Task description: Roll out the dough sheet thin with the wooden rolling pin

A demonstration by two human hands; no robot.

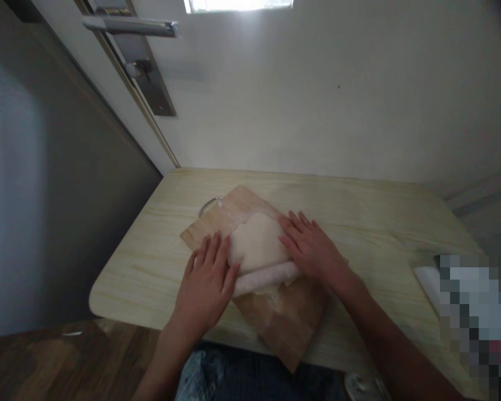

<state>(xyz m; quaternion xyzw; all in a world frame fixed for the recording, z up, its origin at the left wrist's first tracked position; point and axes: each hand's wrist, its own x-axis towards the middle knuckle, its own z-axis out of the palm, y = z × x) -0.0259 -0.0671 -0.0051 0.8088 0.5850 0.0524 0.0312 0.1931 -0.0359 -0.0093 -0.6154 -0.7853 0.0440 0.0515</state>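
Note:
A flattened sheet of pale dough [256,239] lies on a wooden cutting board [284,323], which is set at a slant and dusted with flour in places. Across the near part of the dough rests a whitish rolling pin [267,278]. My left hand [206,281] lies palm down over the pin's left end, its fingers stretched forward beside the dough. Over the right end is my right hand [311,248], also palm down, with fingers extended near the dough's right edge. Both ends of the pin are hidden under my hands.
The board stands on a light wood-grain table [142,262], with its near corner past the front edge. A metal ring handle [209,205] shows at the board's far left. Behind rises a white door with a lever handle [131,26]. A pixelated item [476,312] sits at the right.

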